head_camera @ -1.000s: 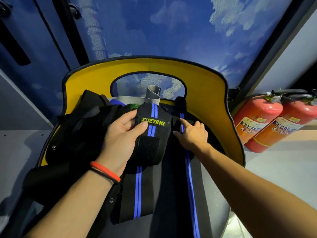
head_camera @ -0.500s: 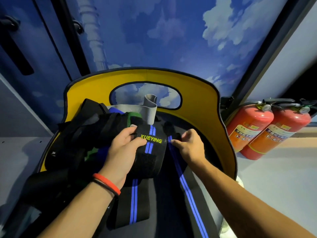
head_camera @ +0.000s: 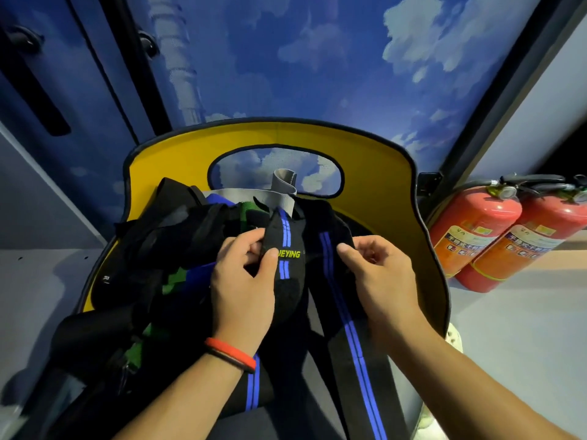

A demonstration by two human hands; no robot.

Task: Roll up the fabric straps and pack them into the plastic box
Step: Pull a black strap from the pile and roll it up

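Surroundings: 2 red fire extinguishers (head_camera: 495, 239) lie side by side, touching, on the pale ledge to the right of the yellow seat (head_camera: 381, 192). A wall with a blue sky print (head_camera: 317, 58) stands behind the seat and shows through the oval cutout in the backrest. A dark door handle (head_camera: 35, 96) is at the far left.

Obstructions: a heap of black straps (head_camera: 165, 242) fills the left half of the seat, and part of it hangs over the front edge. A green strap (head_camera: 246, 212) is partly buried in the heap. A grey strap (head_camera: 254, 196) lies at the back against the backrest, with 1 end curled upward in front of the cutout.

Container: the seat holds all visible straps.

Left hand (head_camera: 244, 290): wears a red wristband (head_camera: 230, 352). The thumb and curled fingers grip the lettered strap (head_camera: 287, 239), a black strap with 2 blue stripes and yellow lettering. It is bunched and raised at the centre of the seat, and its tail runs down under the wrist.

Right hand (head_camera: 378, 281): the thumb and curled fingers pinch the upper end of the striped strap (head_camera: 344, 315), just beside the lettered strap. This strap is black with 2 blue stripes and runs down the seat toward the front edge, under the right forearm.
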